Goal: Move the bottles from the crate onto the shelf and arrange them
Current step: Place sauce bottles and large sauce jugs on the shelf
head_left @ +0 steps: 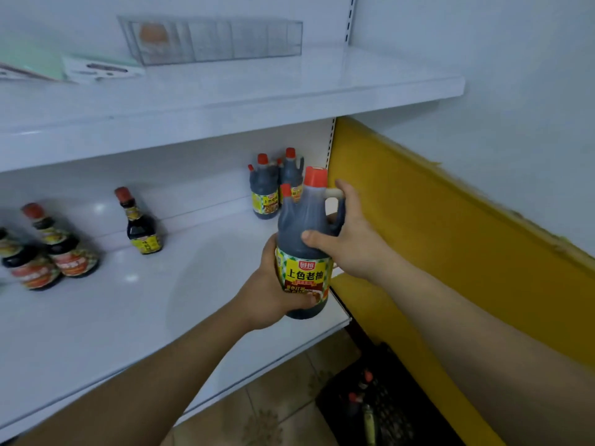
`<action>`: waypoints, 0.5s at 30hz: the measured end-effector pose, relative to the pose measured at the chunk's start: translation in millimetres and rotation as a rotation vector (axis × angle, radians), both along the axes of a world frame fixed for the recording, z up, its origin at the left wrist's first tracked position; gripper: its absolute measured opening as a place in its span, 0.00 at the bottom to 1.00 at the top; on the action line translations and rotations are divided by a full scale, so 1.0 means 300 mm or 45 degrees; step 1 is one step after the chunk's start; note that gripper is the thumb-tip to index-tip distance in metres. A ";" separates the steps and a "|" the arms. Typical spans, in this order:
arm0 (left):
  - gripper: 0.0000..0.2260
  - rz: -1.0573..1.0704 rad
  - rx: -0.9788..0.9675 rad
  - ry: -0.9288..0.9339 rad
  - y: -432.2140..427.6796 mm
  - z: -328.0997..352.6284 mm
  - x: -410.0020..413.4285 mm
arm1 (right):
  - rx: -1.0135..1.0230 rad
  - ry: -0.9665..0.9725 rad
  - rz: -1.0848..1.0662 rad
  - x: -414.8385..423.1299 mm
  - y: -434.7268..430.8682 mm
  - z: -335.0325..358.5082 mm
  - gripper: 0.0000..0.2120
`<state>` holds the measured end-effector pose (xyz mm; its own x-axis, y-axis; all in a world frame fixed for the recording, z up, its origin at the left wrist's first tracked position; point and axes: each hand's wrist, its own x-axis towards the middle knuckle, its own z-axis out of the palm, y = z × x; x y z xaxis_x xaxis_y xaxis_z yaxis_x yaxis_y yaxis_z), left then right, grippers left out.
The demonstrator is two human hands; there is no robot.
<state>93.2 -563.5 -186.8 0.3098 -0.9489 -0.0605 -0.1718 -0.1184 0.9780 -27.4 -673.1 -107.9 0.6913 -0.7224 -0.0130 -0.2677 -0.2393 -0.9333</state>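
Both hands hold a large dark soy sauce jug [306,233] with a red cap and a yellow label, upright above the right end of the white shelf [128,317]. My left hand [273,291] cups its lower body. My right hand [347,233] grips its handle and shoulder. Two similar jugs [273,188] stand at the shelf's back right corner. A smaller bottle [141,223] stands mid-shelf, and two more bottles [48,252] stand at the left. The black crate [396,410] sits on the floor below right, with bottles [360,394] inside.
An upper white shelf [225,101] overhangs, carrying a clear plastic divider tray [212,40] and papers [96,69]. A yellow panel [450,226] borders the shelf on the right. Tiled floor [273,413] lies beneath.
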 end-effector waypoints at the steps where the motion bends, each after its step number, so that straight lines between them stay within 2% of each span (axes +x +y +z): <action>1: 0.47 0.035 0.005 -0.006 -0.001 -0.032 0.032 | -0.019 0.004 0.027 0.040 0.004 -0.025 0.44; 8: 0.41 0.145 0.082 0.002 -0.061 -0.251 0.198 | 0.044 0.025 0.075 0.238 -0.039 -0.238 0.42; 15: 0.41 0.375 0.052 -0.011 -0.193 -0.457 0.243 | 0.046 0.078 0.108 0.342 -0.174 -0.444 0.43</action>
<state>166.0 -621.3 -323.8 0.5722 -0.8148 -0.0930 -0.1324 -0.2037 0.9700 75.3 -725.4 -241.1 0.7469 -0.6599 -0.0821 -0.3049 -0.2301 -0.9242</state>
